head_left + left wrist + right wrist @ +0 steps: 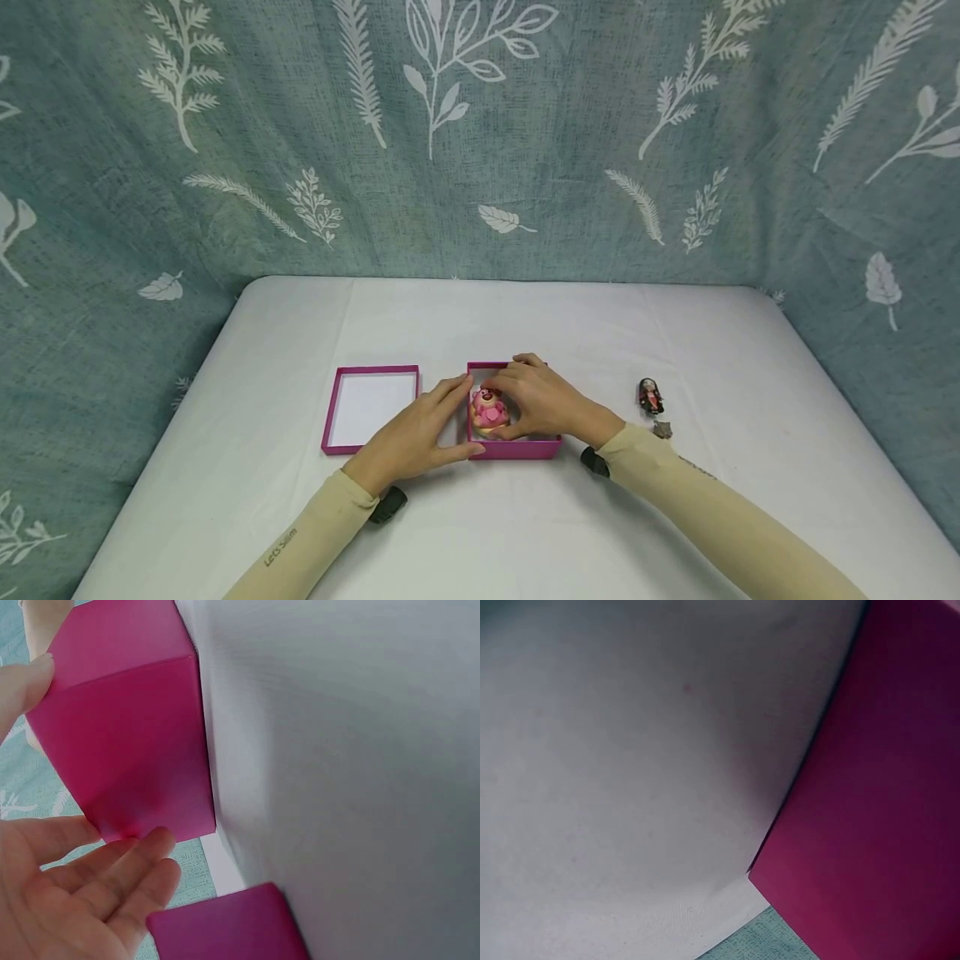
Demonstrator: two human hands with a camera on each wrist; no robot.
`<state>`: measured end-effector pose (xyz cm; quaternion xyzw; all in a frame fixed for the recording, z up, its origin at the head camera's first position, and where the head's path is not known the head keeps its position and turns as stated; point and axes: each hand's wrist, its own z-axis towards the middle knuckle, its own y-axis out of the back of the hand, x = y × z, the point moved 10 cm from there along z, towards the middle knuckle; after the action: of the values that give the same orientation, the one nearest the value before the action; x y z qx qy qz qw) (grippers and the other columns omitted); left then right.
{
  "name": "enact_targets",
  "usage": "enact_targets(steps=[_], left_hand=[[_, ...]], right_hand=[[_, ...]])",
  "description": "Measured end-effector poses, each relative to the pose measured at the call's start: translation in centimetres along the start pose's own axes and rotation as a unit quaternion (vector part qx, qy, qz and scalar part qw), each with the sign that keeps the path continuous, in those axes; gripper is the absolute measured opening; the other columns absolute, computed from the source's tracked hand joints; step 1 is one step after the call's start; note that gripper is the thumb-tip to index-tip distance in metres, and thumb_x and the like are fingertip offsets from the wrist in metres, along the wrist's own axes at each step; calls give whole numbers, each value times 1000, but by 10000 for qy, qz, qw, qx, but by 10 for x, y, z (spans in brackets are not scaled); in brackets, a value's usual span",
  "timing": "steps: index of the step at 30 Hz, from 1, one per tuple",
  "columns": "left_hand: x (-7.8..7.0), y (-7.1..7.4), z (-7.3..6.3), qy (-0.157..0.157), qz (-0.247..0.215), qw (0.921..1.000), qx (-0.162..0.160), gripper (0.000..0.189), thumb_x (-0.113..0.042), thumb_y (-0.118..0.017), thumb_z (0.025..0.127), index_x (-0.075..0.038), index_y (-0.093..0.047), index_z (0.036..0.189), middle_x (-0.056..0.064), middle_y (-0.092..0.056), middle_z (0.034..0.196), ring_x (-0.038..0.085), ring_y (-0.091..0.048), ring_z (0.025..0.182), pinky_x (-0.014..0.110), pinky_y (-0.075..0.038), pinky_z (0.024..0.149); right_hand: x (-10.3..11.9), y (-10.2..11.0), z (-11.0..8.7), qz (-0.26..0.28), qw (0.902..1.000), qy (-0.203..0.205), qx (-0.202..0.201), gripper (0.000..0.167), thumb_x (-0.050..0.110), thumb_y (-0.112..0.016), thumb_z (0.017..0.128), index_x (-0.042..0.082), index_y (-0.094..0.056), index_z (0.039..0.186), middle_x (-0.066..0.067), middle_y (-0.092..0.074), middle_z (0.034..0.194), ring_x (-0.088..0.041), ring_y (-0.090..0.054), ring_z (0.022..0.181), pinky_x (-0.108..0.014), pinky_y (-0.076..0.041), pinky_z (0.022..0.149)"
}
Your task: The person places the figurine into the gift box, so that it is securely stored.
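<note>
Right grip (546, 402) curled round pink bear (489, 412), left grip (412, 435) spread against magenta box (521, 451), its inside partly hidden

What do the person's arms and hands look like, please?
The left sleeve is beige, with dark lettering that seems to read "Let's Slim"; the right sleeve is also beige, its lettering too small to read. A small black device shows by each wrist. The left hand and right hand are gloveless.

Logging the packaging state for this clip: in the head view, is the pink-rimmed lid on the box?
No, the lid lies on the white table, apart from the open box and left of it.
</note>
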<state>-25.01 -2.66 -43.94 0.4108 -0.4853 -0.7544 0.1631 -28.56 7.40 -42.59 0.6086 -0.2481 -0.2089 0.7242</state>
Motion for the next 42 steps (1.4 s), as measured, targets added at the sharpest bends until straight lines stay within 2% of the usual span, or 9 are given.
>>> enact_targets(steps=[27,34,42], left_hand=[[-2,2,-1,-53,-55,9999,-98,92,-56,-68,86,-8,-29,154,7,-37,155,29,-54,126,44,-47,105],[0,1,0,38,-1,10000,10,93,-57,-66,87,-9,-26,155,6,-35,156,29,-52,130,44,-46,107],[1,-1,-1,34,-50,10000,-5,92,-57,-66,87,-8,-28,155,6,-35,156,29,-52,130,44,-46,107]], right_hand=[[3,0,-1,-162,9998,115,-10,66,53,-82,70,11,-68,118,2,-72,109,-15,-66,104,-51,-41,107],[5,2,0,-225,9996,149,-25,67,54,-83,70,10,-68,118,1,-72,109,-16,-66,104,-52,-40,107],[5,-1,0,-198,9997,117,39,67,54,-82,70,11,-68,118,1,-72,110,-15,-66,105,-52,-40,108]])
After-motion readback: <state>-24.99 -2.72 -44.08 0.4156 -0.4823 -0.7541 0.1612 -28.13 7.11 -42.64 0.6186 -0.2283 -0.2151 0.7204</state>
